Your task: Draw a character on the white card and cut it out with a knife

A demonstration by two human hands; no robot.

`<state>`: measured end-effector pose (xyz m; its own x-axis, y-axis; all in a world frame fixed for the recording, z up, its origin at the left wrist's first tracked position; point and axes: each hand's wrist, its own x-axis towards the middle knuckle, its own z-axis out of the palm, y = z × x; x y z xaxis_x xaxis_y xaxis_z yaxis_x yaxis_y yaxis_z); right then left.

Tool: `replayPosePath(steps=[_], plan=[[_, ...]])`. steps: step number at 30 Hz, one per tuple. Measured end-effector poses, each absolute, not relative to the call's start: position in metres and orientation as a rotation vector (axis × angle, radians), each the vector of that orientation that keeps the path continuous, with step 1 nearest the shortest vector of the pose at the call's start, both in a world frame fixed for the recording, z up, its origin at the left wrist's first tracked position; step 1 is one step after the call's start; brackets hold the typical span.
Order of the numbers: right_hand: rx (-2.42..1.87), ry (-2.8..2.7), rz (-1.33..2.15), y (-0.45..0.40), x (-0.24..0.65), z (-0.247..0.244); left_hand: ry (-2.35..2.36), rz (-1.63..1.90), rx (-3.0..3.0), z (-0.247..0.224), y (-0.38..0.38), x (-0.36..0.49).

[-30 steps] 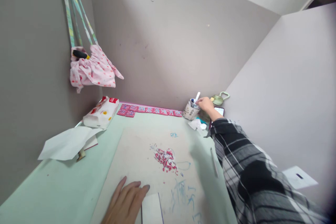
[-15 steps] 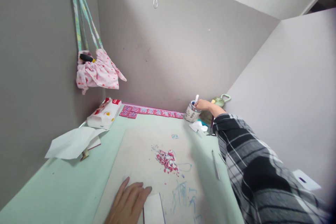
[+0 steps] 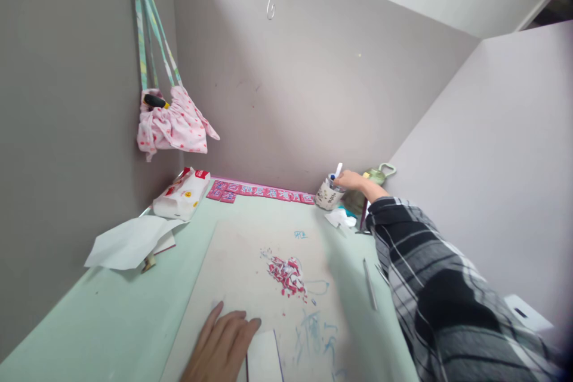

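My left hand point(image 3: 226, 337) lies on a pale board point(image 3: 233, 250) at the bottom of the view, fingers slightly spread. Beside its thumb is a white rectangular piece point(image 3: 265, 358) with a dark edge. Red and white shavings point(image 3: 287, 274) are heaped farther up the board. At the back right, my right hand point(image 3: 350, 179) is closed at the mouth of a printed can point(image 3: 329, 196). A white stick-like handle point(image 3: 339, 169) rises beside those fingers. What they hold, if anything, is hidden.
Carved red tiles point(image 3: 268, 192) line the back edge. A tissue pack point(image 3: 183, 194) and a paper sheet point(image 3: 129, 242) lie left. Crumpled tissue point(image 3: 340, 218) and a slim metal tool point(image 3: 370, 285) are right. A pink cloth bag point(image 3: 179, 125) hangs on the wall; a green bottle point(image 3: 376, 175) stands behind my arm.
The view has shifted slightly, so everything sits a little farther right. The white handle in the can leans more to the right. My left hand stays in place on the board.
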<state>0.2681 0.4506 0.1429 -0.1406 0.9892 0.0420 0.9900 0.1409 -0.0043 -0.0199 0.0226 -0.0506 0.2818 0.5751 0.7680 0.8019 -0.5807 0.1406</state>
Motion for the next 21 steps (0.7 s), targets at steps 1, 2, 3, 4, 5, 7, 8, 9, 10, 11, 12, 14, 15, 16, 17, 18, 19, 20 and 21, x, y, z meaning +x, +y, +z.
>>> replayPosePath(steps=[1,2,3,4,5,7,8,9,10,11,12,14,15,16,17,18,19,20,21], plan=[[-2.065,-2.298,-0.012,0.451,0.269,0.142,-1.251,-1.208,-2.251,-0.051,0.023,-0.020],[-2.091,-2.247,0.003,0.450,0.270,0.140,-1.261,-1.191,-2.265,-0.051,0.023,-0.020],[-2.112,-2.197,0.006,0.451,0.271,0.138,-1.264,-1.168,-2.291,-0.051,0.023,-0.021],[-2.123,-2.142,-0.001,0.451,0.271,0.136,-1.268,-1.141,-2.325,-0.052,0.023,-0.022],[-2.127,-2.090,-0.011,0.451,0.271,0.134,-1.273,-1.116,-2.359,-0.054,0.024,-0.023],[-2.117,-2.005,-0.020,0.451,0.270,0.129,-1.286,-1.115,-2.383,-0.061,0.024,-0.024],[-2.106,-1.974,-0.015,0.452,0.269,0.127,-1.302,-1.138,-2.371,-0.067,0.025,-0.023],[-2.094,-1.951,-0.002,0.452,0.268,0.125,-1.317,-1.148,-2.373,-0.073,0.025,-0.021],[-2.082,-1.931,0.014,0.453,0.267,0.123,-1.334,-1.212,-2.315,-0.080,0.026,-0.019],[-2.070,-1.911,0.032,0.453,0.266,0.121,-1.330,-1.256,-2.270,-0.085,0.027,-0.017],[-2.059,-1.891,0.047,0.454,0.265,0.120,-1.327,-1.265,-2.266,-0.089,0.027,-0.016],[-2.034,-1.841,0.065,0.453,0.264,0.119,-1.329,-1.275,-2.282,-0.090,0.027,-0.015],[-2.018,-1.812,0.067,0.452,0.264,0.119,-1.336,-1.267,-2.306,-0.088,0.026,-0.015],[-2.001,-1.780,0.065,0.451,0.264,0.120,-1.350,-1.225,-2.368,-0.084,0.025,-0.016],[-1.981,-1.744,0.056,0.448,0.264,0.122,-1.363,-1.151,-2.445,-0.080,0.024,-0.018],[-1.958,-1.702,0.041,0.445,0.264,0.124,-1.375,-1.149,-2.455,-0.075,0.023,-0.019],[-1.929,-1.657,0.020,0.441,0.264,0.126,-1.366,-1.223,-2.405,-0.071,0.022,-0.021],[-1.895,-1.609,-0.005,0.436,0.264,0.130,-1.363,-1.251,-2.380,-0.068,0.020,-0.022],[-1.856,-1.562,-0.030,0.430,0.263,0.134,-1.381,-1.246,-2.378,-0.065,0.019,-0.023]])
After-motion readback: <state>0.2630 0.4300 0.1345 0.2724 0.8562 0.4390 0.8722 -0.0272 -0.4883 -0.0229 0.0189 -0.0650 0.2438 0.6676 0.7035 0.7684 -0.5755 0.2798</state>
